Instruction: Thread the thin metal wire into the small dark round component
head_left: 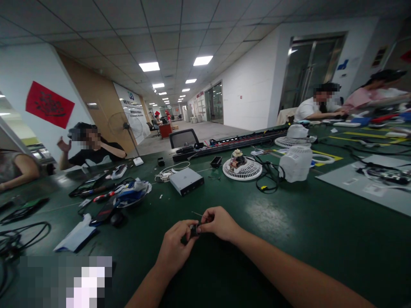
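Close together over the green tabletop (231, 265), both my hands meet at a small dark part (193, 231), too small and covered to name. My left hand (175, 246) is closed, pinching the part from the left between thumb and fingers. From the right, my right hand (221, 223) is closed with its fingertips at the same part. A thin pale wire or rod (197, 214) sticks out to the upper left from the right fingertips. Beyond my hands lies a grey box-shaped drive (186, 180) with a white cable (170, 172) behind it.
A white fan grille with an exposed motor (241, 167), a white housing (295, 164) and black cables (268, 177) stand to the right. A grey board (369, 182) lies at far right. Tools, blue cloth (131, 192) and a folded paper (76, 235) lie left. People sit across the table.
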Demonstrator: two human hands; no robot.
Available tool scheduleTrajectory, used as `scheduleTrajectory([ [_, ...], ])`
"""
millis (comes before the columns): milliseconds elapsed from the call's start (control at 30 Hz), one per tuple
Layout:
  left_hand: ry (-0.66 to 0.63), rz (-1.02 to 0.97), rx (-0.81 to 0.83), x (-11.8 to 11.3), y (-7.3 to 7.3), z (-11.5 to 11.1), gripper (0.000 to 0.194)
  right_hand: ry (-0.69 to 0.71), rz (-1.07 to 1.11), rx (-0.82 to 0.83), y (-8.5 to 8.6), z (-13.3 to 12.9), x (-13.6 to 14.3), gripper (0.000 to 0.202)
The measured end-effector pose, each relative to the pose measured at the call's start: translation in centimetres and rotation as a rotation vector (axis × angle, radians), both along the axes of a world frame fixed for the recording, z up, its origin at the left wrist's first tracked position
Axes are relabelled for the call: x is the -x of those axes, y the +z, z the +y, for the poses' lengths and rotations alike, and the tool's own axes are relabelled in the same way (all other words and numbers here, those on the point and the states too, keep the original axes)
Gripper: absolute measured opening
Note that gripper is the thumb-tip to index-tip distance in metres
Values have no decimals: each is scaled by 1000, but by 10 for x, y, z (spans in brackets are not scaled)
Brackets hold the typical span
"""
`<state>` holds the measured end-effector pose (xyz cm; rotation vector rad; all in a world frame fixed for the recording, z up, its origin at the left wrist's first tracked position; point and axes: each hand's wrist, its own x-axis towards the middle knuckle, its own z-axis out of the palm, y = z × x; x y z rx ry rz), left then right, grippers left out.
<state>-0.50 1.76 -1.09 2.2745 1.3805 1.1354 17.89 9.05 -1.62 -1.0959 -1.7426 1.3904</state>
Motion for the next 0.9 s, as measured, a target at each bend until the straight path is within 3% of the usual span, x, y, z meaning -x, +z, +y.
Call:
scheduleTrajectory([
  [167, 2, 25, -50, -4, 5, -2, 26, 73, 74, 61, -2, 2, 1, 22],
  [300, 41, 6, -56, -4, 4, 0, 26, 43, 34, 52, 0, 2, 1, 35],
  [433, 148, 19, -46, 2, 0, 6, 24, -41, -179, -231, 15, 2, -13, 19],
  [500, 233, 31, -30, 7, -1, 10, 23, -26, -330, -504, 23, 1, -24, 17],
  [567, 298, 41, -11, 11, -1, 12, 22, 30, -462, -658, 30, 1, -31, 18],
  [667, 303, 31, 20, 12, -1, 11, 22, 96, -558, -739, 33, -1, -34, 19],
  [767, 200, 15, 51, 9, -1, 9, 23, 136, -573, -803, 32, -4, -29, 21],
  [900, 176, 9, 67, 6, -2, 8, 22, 108, -668, -859, 32, -8, -25, 23],
])
